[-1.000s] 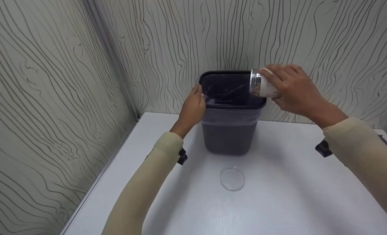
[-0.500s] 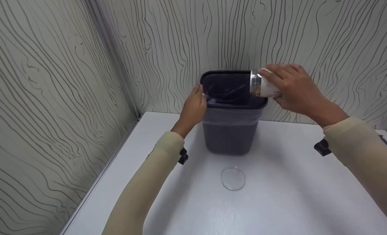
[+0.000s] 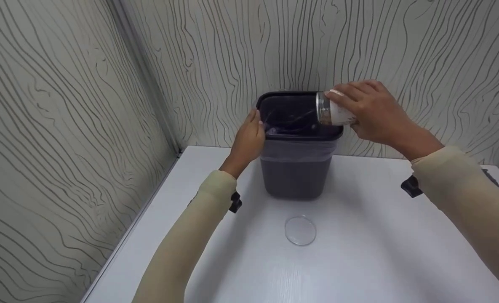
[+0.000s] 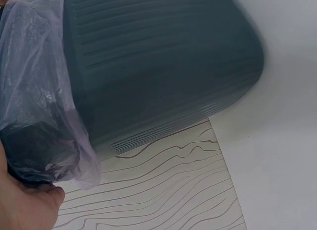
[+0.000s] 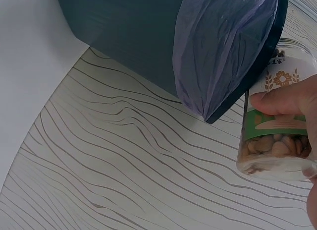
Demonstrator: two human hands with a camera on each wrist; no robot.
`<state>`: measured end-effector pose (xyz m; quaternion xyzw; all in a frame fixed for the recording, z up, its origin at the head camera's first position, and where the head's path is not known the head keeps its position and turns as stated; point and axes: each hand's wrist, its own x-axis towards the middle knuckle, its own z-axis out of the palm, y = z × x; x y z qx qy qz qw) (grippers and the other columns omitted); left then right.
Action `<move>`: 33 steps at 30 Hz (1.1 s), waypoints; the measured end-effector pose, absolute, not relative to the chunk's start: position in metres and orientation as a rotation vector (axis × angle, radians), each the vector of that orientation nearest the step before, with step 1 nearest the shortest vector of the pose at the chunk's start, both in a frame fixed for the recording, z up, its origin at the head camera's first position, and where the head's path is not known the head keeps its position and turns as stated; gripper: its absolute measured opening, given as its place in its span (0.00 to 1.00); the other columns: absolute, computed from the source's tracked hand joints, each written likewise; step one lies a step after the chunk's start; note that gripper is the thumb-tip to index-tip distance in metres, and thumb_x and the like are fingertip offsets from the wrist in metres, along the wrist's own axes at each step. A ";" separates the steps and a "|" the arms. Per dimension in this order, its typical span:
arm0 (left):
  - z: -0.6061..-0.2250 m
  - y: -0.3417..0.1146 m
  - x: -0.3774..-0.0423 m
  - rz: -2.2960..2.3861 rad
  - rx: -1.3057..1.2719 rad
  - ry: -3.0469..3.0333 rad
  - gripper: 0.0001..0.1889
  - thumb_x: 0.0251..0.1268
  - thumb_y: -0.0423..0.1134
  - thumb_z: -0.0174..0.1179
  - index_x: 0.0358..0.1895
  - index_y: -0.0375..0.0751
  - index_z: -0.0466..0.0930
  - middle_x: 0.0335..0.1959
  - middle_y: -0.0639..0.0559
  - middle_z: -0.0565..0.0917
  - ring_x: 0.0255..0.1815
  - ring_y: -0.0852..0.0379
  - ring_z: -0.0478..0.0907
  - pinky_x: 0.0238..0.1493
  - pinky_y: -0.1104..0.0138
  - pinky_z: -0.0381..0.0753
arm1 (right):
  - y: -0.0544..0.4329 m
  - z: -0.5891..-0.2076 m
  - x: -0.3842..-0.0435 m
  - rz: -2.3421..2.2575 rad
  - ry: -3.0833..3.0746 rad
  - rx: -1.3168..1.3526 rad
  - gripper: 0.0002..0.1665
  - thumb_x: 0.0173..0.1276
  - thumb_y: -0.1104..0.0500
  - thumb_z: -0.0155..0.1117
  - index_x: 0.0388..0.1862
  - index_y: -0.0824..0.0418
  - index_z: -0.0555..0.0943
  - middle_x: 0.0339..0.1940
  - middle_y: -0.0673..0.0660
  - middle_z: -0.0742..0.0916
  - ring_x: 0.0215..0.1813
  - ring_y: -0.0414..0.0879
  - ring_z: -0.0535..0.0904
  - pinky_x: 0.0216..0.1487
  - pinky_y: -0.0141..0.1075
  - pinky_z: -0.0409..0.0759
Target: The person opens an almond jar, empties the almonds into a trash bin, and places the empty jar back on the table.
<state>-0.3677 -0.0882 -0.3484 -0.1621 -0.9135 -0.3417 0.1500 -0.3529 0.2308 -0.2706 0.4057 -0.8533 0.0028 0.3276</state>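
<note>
- Pouring, seemingly: your right hand [image 3: 377, 111] clamps the tilted jar [image 3: 340, 110] over the bin [image 3: 295, 179].
- Your left hand [image 3: 248, 138] grips its rim [image 3: 302, 137].
- Next likely calls for steeper tipping.

Dark bin [image 3: 295, 179], lilac liner [image 3: 300, 152], flowered green-and-white label [image 5: 283, 82], wavy-lined wall [image 3: 232, 54]

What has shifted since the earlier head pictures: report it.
The right hand has moved slightly left, carrying the tilted jar a little farther over the opening of the bin. Nothing was taken hold of or let go. The left hand at the bin's rim, the bin and the clear disc stayed as they were.
</note>
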 end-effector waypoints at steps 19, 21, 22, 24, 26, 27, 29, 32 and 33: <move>-0.349 -0.087 -0.369 -0.951 -0.469 -2.609 0.28 0.85 0.41 0.33 0.78 0.27 0.53 0.82 0.39 0.53 0.82 0.47 0.50 0.79 0.59 0.52 | 0.229 -0.270 -0.355 -0.021 -2.258 1.063 0.59 0.37 0.77 0.79 0.73 0.56 0.71 0.67 0.64 0.78 0.66 0.66 0.73 0.65 0.62 0.66; -0.348 -0.087 -0.369 -0.953 -0.467 -2.610 0.28 0.85 0.41 0.32 0.78 0.28 0.52 0.82 0.39 0.52 0.82 0.47 0.50 0.79 0.59 0.52 | 0.229 -0.269 -0.355 -0.029 -2.258 1.064 0.59 0.37 0.77 0.79 0.73 0.56 0.71 0.67 0.64 0.78 0.66 0.66 0.73 0.65 0.62 0.66; -0.348 -0.086 -0.369 -0.957 -0.467 -2.609 0.28 0.85 0.41 0.32 0.78 0.28 0.52 0.82 0.39 0.52 0.82 0.47 0.50 0.79 0.59 0.52 | 0.229 -0.268 -0.354 -0.035 -2.258 1.064 0.59 0.37 0.77 0.79 0.73 0.56 0.71 0.67 0.64 0.78 0.66 0.66 0.73 0.65 0.62 0.66; -0.348 -0.086 -0.370 -0.965 -0.467 -2.605 0.28 0.85 0.41 0.32 0.78 0.28 0.52 0.82 0.38 0.52 0.82 0.47 0.50 0.79 0.59 0.52 | 0.229 -0.267 -0.354 -0.045 -2.261 1.064 0.59 0.37 0.77 0.79 0.73 0.56 0.71 0.67 0.64 0.78 0.66 0.66 0.72 0.66 0.62 0.66; -0.347 -0.085 -0.371 -0.966 -0.470 -2.604 0.28 0.85 0.42 0.32 0.78 0.27 0.52 0.81 0.38 0.52 0.82 0.47 0.50 0.79 0.60 0.53 | 0.230 -0.266 -0.354 -0.052 -2.264 1.064 0.59 0.38 0.77 0.78 0.73 0.56 0.71 0.67 0.64 0.78 0.66 0.66 0.72 0.65 0.62 0.67; -0.347 -0.085 -0.371 -0.968 -0.471 -2.604 0.28 0.85 0.42 0.32 0.78 0.27 0.52 0.81 0.37 0.52 0.82 0.47 0.50 0.79 0.60 0.53 | 0.230 -0.266 -0.354 -0.057 -2.265 1.064 0.59 0.38 0.77 0.78 0.74 0.56 0.71 0.67 0.64 0.78 0.66 0.66 0.73 0.65 0.62 0.67; -0.347 -0.085 -0.371 -0.972 -0.466 -2.604 0.28 0.85 0.42 0.32 0.78 0.28 0.53 0.81 0.38 0.52 0.82 0.48 0.50 0.79 0.60 0.53 | 0.229 -0.266 -0.354 -0.063 -2.268 1.066 0.59 0.38 0.77 0.78 0.74 0.56 0.71 0.66 0.64 0.78 0.66 0.66 0.72 0.65 0.62 0.67; -0.347 -0.086 -0.371 -0.971 -0.453 -2.601 0.28 0.85 0.42 0.32 0.78 0.28 0.53 0.81 0.38 0.53 0.82 0.48 0.50 0.79 0.60 0.53 | 0.228 -0.265 -0.354 -0.071 -2.265 1.070 0.59 0.39 0.76 0.79 0.74 0.55 0.71 0.66 0.64 0.79 0.67 0.66 0.73 0.65 0.63 0.67; -0.347 -0.086 -0.370 -0.974 -0.448 -2.598 0.28 0.85 0.41 0.32 0.78 0.28 0.53 0.81 0.38 0.53 0.82 0.48 0.50 0.79 0.60 0.53 | 0.228 -0.265 -0.354 -0.074 -2.264 1.073 0.59 0.39 0.76 0.79 0.74 0.55 0.71 0.67 0.64 0.79 0.67 0.66 0.73 0.66 0.63 0.67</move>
